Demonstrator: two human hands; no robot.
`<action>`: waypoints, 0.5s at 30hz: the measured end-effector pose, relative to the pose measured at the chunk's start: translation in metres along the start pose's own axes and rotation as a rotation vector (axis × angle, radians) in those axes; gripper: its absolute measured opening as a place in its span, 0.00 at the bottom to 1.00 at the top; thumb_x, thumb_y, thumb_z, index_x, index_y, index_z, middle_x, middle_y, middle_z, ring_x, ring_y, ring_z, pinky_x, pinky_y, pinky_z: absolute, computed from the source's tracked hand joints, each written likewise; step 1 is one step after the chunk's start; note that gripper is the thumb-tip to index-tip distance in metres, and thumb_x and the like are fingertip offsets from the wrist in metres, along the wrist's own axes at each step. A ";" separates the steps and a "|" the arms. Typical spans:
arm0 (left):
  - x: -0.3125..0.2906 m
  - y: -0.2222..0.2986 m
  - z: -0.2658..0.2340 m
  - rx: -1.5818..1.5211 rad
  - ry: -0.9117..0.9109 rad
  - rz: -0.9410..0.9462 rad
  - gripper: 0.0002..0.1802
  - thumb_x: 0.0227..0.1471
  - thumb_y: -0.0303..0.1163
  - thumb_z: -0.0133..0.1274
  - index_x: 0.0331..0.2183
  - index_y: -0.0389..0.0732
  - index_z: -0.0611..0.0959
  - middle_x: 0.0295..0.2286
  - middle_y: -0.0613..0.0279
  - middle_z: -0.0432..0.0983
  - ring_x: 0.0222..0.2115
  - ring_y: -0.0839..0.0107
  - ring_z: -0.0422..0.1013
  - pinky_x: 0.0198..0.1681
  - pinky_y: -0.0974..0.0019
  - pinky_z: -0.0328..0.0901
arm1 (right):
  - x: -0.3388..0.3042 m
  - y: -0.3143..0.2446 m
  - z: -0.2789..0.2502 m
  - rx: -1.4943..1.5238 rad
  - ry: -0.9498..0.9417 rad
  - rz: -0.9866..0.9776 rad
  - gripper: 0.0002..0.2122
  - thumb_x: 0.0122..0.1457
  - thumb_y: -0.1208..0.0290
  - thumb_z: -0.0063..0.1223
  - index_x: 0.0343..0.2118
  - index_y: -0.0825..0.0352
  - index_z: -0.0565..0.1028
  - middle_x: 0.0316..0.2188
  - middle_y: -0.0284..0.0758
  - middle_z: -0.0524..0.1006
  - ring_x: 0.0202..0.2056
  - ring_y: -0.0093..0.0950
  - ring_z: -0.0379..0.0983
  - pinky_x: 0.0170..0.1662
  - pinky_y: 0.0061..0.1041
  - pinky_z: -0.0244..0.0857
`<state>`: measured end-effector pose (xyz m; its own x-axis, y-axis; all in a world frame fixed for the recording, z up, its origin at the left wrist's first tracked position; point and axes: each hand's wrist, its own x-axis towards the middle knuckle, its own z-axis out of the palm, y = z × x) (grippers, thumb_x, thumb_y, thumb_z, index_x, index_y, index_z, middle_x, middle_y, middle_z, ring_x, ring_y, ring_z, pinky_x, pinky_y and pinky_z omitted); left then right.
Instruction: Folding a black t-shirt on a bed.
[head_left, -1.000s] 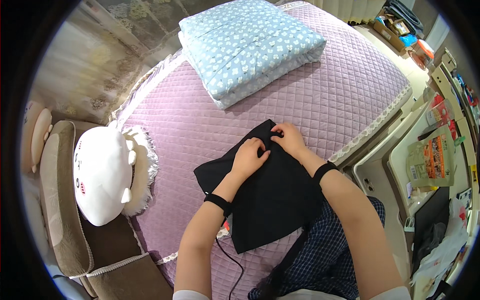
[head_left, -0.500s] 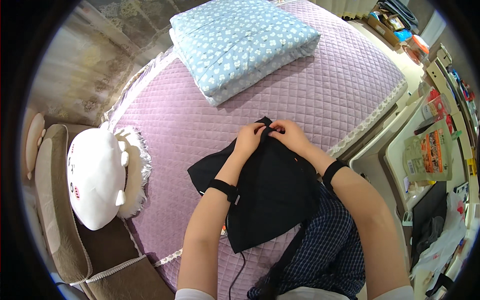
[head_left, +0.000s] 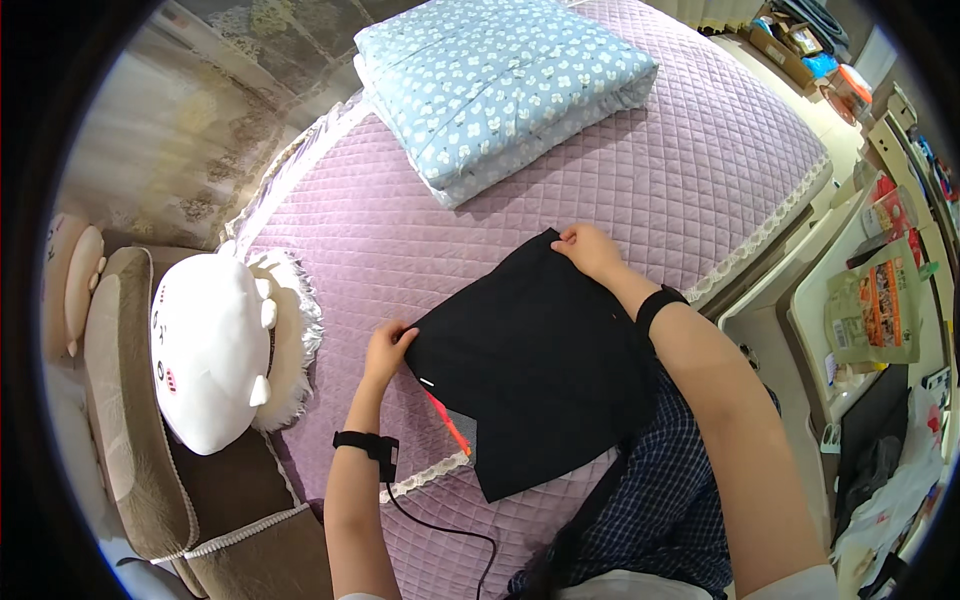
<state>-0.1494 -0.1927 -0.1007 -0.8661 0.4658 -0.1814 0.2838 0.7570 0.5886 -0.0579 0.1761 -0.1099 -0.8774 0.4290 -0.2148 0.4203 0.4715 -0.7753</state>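
A black garment (head_left: 540,360) lies spread over the quilted lilac bedcover, its near right part reaching my lap. My left hand (head_left: 388,350) pinches its left corner between thumb and fingers. At its far corner, my right hand (head_left: 588,250) grips the edge the same way. The edge between the two hands runs nearly straight. Below my left hand, a small white tag and an orange-red strip (head_left: 447,420) show along the garment's notched left side. What kind of garment it is, I cannot tell. Each forearm has a black strap, and a dark cable (head_left: 450,527) trails from the left one.
A folded blue floral quilt (head_left: 510,95) lies on the far part of the bedcover (head_left: 350,220). To the left, a white plush toy (head_left: 210,350) rests on a brown sofa seat (head_left: 225,490). At the right stands a cluttered white desk with a snack pouch (head_left: 875,310).
My hands have moved apart from the bunched far edge. The left went left and nearer, the right slightly farther and right, and the garment is now spread flatter, exposing the orange-red strip.
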 end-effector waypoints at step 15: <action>-0.020 0.000 0.016 -0.110 0.262 -0.428 0.23 0.42 0.48 0.55 0.22 0.32 0.77 0.17 0.62 0.71 0.19 0.75 0.67 0.23 0.72 0.61 | 0.005 -0.001 0.008 -0.185 0.101 -0.042 0.16 0.43 0.59 0.57 0.30 0.67 0.73 0.34 0.41 0.73 0.38 0.38 0.69 0.40 0.32 0.62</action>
<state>-0.1254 -0.1948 -0.1102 -0.9732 -0.0161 -0.2293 -0.1513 0.7957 0.5864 -0.0641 0.1715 -0.1153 -0.8712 0.4767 -0.1169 0.4274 0.6198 -0.6582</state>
